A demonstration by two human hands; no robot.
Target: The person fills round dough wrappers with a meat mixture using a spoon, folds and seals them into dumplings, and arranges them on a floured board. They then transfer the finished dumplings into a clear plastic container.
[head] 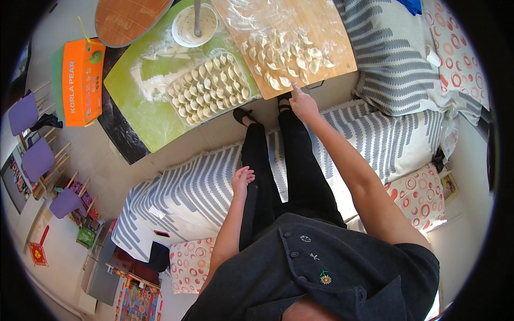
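Note:
My right hand is at the near edge of a floured wooden board, its index finger extended close to a dumpling; whether it touches is unclear. Many folded dumplings lie loosely on that board. To the left, a tray packed with rows of dumplings stands on a floured green mat. Behind the tray is a white bowl of pale, floury-looking contents with a metal utensil in it. My left hand hangs over my left thigh, fingers loosely curled, holding nothing visible.
A round wooden board lies at the mat's back left, near an orange pear carton. Below the table edge stretches a sofa with a striped cover; a phone lies on it. Purple chairs stand at far left.

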